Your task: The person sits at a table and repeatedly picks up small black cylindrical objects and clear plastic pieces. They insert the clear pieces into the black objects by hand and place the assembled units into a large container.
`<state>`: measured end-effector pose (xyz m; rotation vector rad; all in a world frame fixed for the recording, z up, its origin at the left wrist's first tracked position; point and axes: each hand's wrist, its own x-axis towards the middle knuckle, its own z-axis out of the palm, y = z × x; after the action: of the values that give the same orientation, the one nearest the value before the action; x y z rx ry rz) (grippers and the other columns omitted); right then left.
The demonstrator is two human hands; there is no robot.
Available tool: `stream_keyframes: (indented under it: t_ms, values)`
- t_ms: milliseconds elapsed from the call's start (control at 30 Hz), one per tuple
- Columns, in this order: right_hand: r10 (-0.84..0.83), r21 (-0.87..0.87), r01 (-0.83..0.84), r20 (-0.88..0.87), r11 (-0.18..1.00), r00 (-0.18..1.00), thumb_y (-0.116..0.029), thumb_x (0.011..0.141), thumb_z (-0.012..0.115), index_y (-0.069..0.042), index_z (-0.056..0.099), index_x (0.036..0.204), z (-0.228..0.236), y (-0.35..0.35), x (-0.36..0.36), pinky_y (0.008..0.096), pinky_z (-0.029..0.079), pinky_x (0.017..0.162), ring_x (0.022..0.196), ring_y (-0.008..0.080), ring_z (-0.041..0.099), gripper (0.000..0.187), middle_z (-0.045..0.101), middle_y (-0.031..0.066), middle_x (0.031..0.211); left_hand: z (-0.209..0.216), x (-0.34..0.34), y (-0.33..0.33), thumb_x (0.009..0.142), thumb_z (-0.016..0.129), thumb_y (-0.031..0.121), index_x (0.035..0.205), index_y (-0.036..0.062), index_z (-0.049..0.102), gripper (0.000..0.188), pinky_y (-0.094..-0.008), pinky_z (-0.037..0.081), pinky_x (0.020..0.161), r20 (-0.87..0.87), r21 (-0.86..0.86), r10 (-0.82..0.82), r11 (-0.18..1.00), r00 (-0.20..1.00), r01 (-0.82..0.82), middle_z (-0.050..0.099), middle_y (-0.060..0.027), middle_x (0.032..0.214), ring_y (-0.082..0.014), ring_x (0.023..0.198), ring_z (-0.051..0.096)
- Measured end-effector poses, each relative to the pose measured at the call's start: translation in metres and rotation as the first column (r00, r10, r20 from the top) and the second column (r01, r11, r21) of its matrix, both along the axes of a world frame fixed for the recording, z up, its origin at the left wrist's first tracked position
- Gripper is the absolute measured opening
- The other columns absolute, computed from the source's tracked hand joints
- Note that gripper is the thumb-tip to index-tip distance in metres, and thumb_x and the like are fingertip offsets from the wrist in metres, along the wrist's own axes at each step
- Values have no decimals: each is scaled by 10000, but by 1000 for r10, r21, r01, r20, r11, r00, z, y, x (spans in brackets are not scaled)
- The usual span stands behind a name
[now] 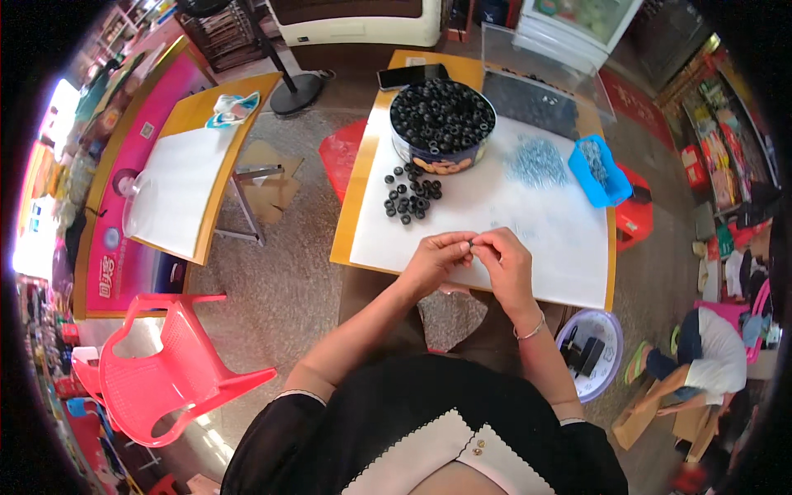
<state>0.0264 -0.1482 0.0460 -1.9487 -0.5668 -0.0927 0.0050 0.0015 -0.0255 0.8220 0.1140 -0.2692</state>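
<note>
My left hand (440,259) and my right hand (506,266) meet over the near edge of the white-topped table (445,221). Their fingertips pinch a small dark piece (471,243), mostly covered by the fingers; its exact kind is too small to make out. Beyond my left hand lies a loose heap of round black pieces with holes (411,196). A round tub (450,163) behind the heap is filled with the same pieces. Farther right is a spread pile of small silvery metal pieces (538,162), and a blue plastic basket (609,195) holds more of them.
A clear plastic box (528,103) with dark contents and a phone (411,76) lie at the table's far side. A pink chair (169,359) stands left. Right of my legs is a lilac basin (606,371). A person (716,355) bends over cardboard at far right.
</note>
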Motion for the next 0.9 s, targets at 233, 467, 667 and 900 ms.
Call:
stream_keyframes:
  t_ms: [233, 467, 667, 900]
  values:
    - [86, 66, -72, -234, 995, 969, -13, 772, 638, -5, 608, 906, -2, -2, 9, 234, 433, 625, 681, 97, 517, 137, 551, 33, 793, -4, 2, 4, 882, 576, 87, 1143, -43, 573, 292, -269, 473, 732, 20, -108, -13, 994, 1000, 15, 637, -95, 958, -150, 790, 580]
    - [41, -16, -41, -29, 999, 999, -56, 783, 638, -3, 612, 877, 22, 9, 36, 264, 441, 615, 656, 143, 538, 111, 566, 67, 776, -7, 3, 2, 884, 577, 86, 1150, -46, 564, 298, -281, 481, 736, 8, -169, 30, 985, 1000, -28, 624, -116, 999, -155, 801, 581]
    - [-23, -71, 33, 135, 997, 991, -82, 803, 617, -11, 628, 856, 49, 22, 94, 284, 453, 629, 680, 173, 571, 90, 596, 86, 775, -2, 2, 5, 884, 581, 88, 1138, -48, 563, 289, -279, 483, 738, -5, -150, 7, 989, 1000, -8, 622, -120, 985, -152, 800, 581]
    - [8, -159, 38, 283, 987, 959, -113, 780, 629, -42, 657, 847, 67, 50, 167, 307, 459, 655, 710, 213, 594, 101, 607, 93, 782, -2, 5, 6, 889, 569, 74, 1124, -49, 568, 265, -282, 484, 750, -1, -161, -4, 987, 1000, 4, 630, -119, 968, -152, 813, 583]
